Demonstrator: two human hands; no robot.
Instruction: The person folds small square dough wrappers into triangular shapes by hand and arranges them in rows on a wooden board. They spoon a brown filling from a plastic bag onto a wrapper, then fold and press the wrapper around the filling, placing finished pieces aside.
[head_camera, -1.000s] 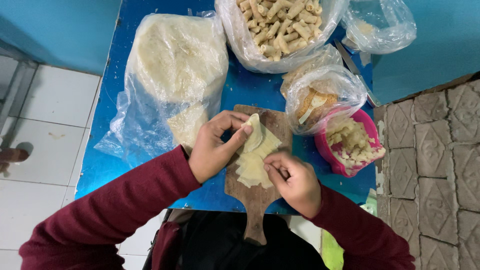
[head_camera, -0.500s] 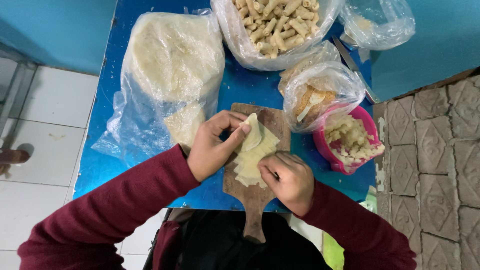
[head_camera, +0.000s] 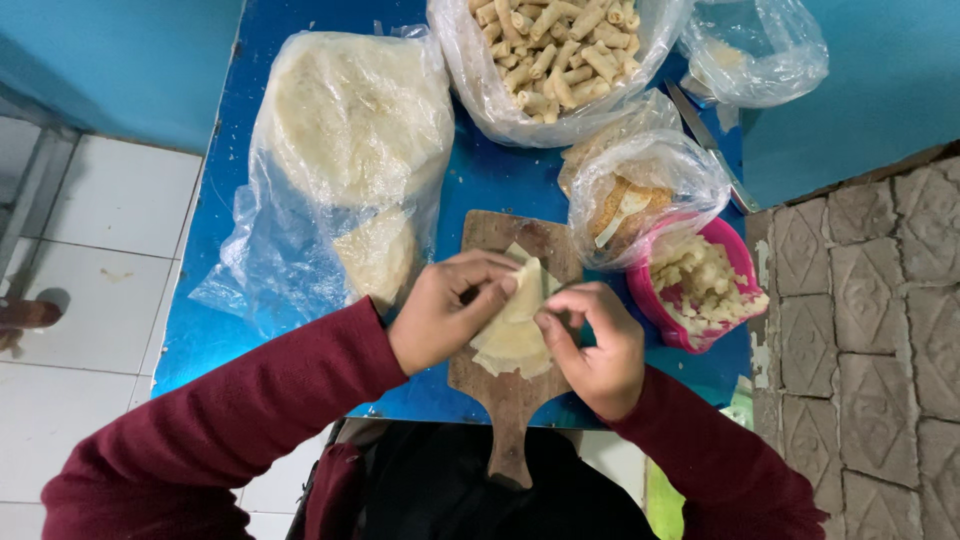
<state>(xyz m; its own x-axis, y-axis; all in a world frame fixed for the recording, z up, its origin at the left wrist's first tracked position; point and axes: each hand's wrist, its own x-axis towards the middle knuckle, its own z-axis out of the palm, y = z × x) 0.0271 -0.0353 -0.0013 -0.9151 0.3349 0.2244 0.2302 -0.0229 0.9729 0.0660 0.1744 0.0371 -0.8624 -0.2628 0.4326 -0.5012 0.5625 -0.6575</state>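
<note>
while your left hand (head_camera: 440, 320) and right hand (head_camera: 598, 345) pinch the wrapper (head_camera: 515, 325) on the board (head_camera: 510, 400), the pink bowl (head_camera: 745, 262) sits at three o'clock.

Right hand: your right hand (head_camera: 592, 345) has climbed from the wrapper's near edge to its right side, fingertips now pinching beside the fold.
Left hand: your left hand (head_camera: 452, 308) has shifted slightly, fingers pressing the folded flap.
Wrapper: the pale wrapper (head_camera: 512, 335) on the wooden board (head_camera: 510, 400) is now folded narrower, its right edge drawn inward.
</note>
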